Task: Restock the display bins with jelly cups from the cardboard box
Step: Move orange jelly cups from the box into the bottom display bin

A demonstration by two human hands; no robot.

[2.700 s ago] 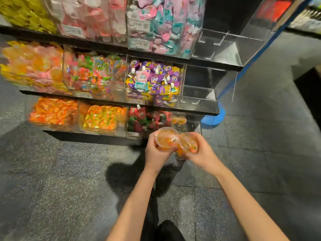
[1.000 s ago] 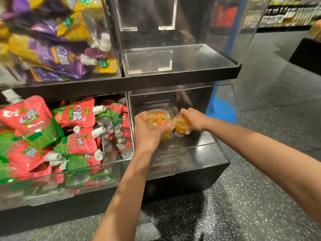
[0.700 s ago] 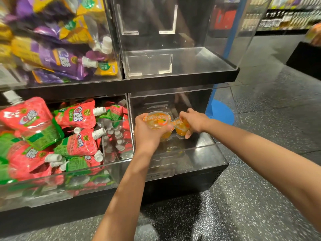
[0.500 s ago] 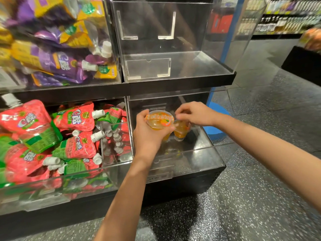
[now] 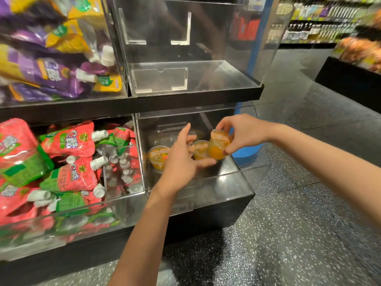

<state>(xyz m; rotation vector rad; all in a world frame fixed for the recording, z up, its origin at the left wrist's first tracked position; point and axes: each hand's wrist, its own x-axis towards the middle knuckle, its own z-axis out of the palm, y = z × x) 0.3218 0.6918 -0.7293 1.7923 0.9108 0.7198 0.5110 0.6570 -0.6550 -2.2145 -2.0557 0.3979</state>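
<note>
In the lower clear bin (image 5: 216,182), two jelly cups stand upright.
Right hand (image 5: 245,133) pinches a tilted jelly cup (image 5: 218,146) (orange); left hand (image 5: 181,159) is spread, fingers straight, holding nothing.

Dark speckled terrazzo floor (image 5: 288,234) spreads under black tiered shelving (image 5: 185,100). A blue upright post (image 5: 256,44) stands behind (far stocked shelves (image 5: 319,23) blur).

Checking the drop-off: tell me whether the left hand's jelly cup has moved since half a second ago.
Yes. The jelly cup has left the left hand and now stands lower, on the floor of the clear bottom bin.
</note>
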